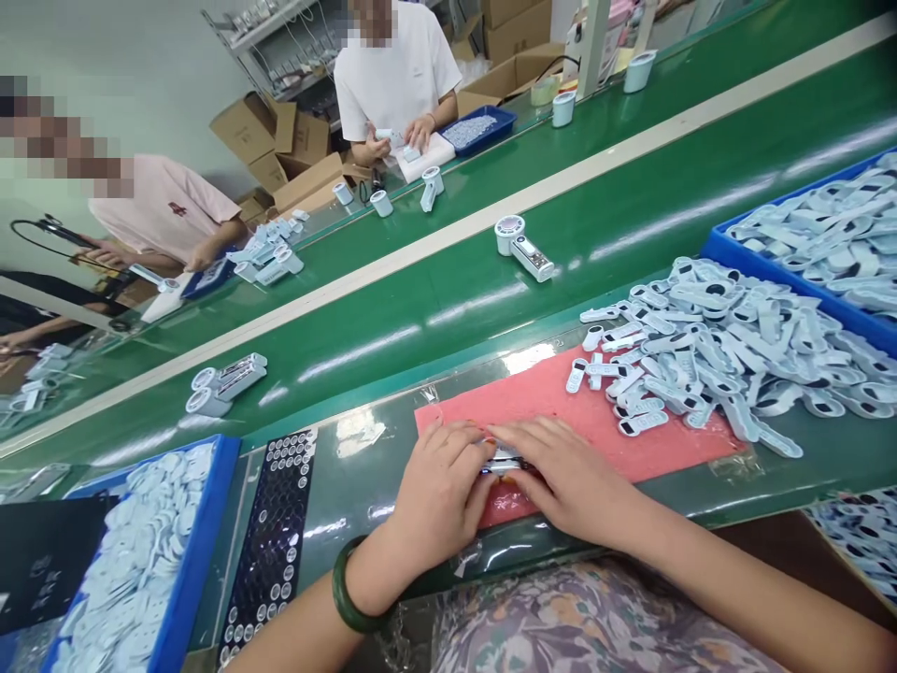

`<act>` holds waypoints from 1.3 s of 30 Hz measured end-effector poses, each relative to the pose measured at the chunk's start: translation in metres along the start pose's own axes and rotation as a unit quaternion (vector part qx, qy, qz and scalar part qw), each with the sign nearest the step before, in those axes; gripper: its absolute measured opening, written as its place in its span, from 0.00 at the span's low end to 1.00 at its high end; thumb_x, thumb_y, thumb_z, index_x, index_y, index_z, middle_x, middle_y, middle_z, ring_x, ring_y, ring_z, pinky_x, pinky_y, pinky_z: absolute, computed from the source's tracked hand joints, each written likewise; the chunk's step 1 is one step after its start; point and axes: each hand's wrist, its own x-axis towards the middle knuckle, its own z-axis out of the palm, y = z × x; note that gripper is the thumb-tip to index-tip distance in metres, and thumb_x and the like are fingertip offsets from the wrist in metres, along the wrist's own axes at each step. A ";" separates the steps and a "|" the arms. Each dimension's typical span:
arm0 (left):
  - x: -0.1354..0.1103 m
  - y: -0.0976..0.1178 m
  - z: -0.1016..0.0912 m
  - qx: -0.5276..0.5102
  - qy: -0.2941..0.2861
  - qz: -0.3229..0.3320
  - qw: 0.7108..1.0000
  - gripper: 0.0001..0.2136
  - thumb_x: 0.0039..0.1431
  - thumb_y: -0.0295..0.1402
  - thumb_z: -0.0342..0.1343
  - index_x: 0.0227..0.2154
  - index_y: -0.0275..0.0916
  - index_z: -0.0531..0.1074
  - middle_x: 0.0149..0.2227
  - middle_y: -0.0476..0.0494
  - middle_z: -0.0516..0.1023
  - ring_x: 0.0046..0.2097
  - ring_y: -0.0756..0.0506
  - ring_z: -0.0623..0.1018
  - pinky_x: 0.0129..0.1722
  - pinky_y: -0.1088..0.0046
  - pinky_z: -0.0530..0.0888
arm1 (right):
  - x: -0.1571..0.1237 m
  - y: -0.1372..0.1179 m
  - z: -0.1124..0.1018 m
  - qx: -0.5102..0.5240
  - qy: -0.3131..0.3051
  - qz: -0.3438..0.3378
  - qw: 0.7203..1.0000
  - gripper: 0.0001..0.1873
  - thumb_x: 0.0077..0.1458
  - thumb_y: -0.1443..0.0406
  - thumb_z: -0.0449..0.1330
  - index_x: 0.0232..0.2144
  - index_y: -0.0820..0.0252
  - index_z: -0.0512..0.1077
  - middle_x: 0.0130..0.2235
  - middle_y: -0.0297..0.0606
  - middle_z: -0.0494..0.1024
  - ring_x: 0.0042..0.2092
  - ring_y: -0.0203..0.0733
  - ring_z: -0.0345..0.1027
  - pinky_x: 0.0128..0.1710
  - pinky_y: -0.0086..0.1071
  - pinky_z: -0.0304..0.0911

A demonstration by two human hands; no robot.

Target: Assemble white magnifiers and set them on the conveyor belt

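My left hand [438,491] and my right hand [564,472] meet over the near edge of a pink foam mat [553,397]. Between their fingertips they pinch a small pale blue plastic part [503,459], mostly hidden by the fingers. Both hands are closed on it. A green bangle [348,598] sits on my left wrist. A heap of pale blue handle shells [707,350] spreads over the mat's far right side.
A blue tray of round parts [150,551] and a black sticker sheet [273,533] lie at the left. A blue bin of shells [833,243] stands at the right. Assembled devices [524,247] [222,381] lie on the green conveyor. Two other people work across the belt.
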 end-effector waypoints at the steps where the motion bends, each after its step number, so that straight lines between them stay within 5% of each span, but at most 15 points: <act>1: -0.001 0.000 0.000 0.001 -0.003 0.002 1.000 0.12 0.64 0.28 0.52 0.50 0.38 0.67 0.52 0.37 0.74 0.56 0.37 0.71 0.59 0.46 0.69 | 0.000 0.000 0.000 0.000 -0.004 -0.008 1.000 0.26 0.67 0.70 0.53 0.65 0.54 0.56 0.55 0.45 0.70 0.54 0.53 0.62 0.55 0.53 0.62; 12: 0.006 -0.002 0.000 0.001 -0.003 0.012 1.000 0.10 0.65 0.29 0.52 0.48 0.38 0.67 0.50 0.39 0.75 0.52 0.39 0.73 0.52 0.54 0.72 | 0.000 0.001 0.006 0.006 0.020 0.005 1.000 0.22 0.66 0.71 0.53 0.61 0.56 0.61 0.55 0.43 0.71 0.54 0.52 0.63 0.54 0.53 0.63; 18: 0.016 -0.012 -0.011 0.133 -0.044 0.045 0.989 0.12 0.59 0.25 0.54 0.47 0.37 0.69 0.44 0.39 0.76 0.50 0.36 0.73 0.51 0.49 0.72 | -0.005 0.013 -0.025 -0.052 0.100 -0.002 0.994 0.16 0.70 0.66 0.51 0.58 0.57 0.65 0.58 0.43 0.70 0.57 0.51 0.62 0.57 0.51 0.62; 22: 0.064 -0.055 -0.039 0.215 -0.051 0.095 0.971 0.11 0.57 0.23 0.53 0.43 0.38 0.72 0.42 0.39 0.77 0.55 0.33 0.72 0.58 0.38 0.65 | -0.003 0.031 -0.057 -0.264 0.167 0.053 0.948 0.15 0.68 0.68 0.51 0.54 0.61 0.71 0.57 0.48 0.70 0.55 0.59 0.62 0.53 0.56 0.63; 26: 0.143 -0.116 -0.062 0.318 0.002 0.081 0.945 0.11 0.58 0.21 0.51 0.40 0.39 0.74 0.54 0.34 0.72 0.67 0.28 0.59 0.62 0.31 0.55 | 0.003 0.040 -0.068 -0.384 0.118 0.096 0.911 0.17 0.62 0.75 0.56 0.50 0.59 0.75 0.61 0.50 0.66 0.61 0.64 0.56 0.53 0.57 0.62; 29: 0.194 -0.153 -0.056 0.313 0.024 0.024 0.949 0.13 0.61 0.21 0.48 0.39 0.39 0.77 0.63 0.33 0.63 0.71 0.28 0.49 0.64 0.30 0.48 | 0.010 0.040 -0.066 -0.418 0.073 0.097 0.900 0.18 0.60 0.79 0.56 0.44 0.56 0.77 0.62 0.49 0.65 0.64 0.64 0.52 0.56 0.59 0.58; 32: 0.217 -0.177 -0.033 0.267 0.021 -0.039 0.963 0.19 0.63 0.21 0.46 0.50 0.43 0.75 0.65 0.34 0.61 0.68 0.29 0.58 0.63 0.34 0.55 | 0.017 0.036 -0.063 -0.415 0.080 0.085 0.902 0.16 0.60 0.79 0.56 0.39 0.56 0.77 0.62 0.48 0.65 0.62 0.64 0.55 0.53 0.61 0.57; 36: 0.195 -0.199 -0.017 0.235 0.033 -0.090 0.967 0.32 0.61 0.18 0.44 0.67 0.49 0.57 0.69 0.35 0.55 0.64 0.33 0.64 0.58 0.47 0.68 | 0.021 0.025 -0.048 -0.282 0.143 0.025 0.948 0.08 0.68 0.67 0.55 0.44 0.52 0.74 0.53 0.47 0.69 0.48 0.57 0.65 0.42 0.52 0.64; 39: 0.145 -0.219 -0.042 0.222 0.056 -0.143 0.963 0.27 0.63 0.21 0.46 0.65 0.38 0.59 0.64 0.29 0.61 0.65 0.32 0.63 0.60 0.47 0.66 | 0.020 0.018 -0.027 -0.114 0.120 0.010 0.986 0.09 0.71 0.66 0.50 0.48 0.51 0.69 0.46 0.42 0.70 0.43 0.47 0.68 0.40 0.43 0.67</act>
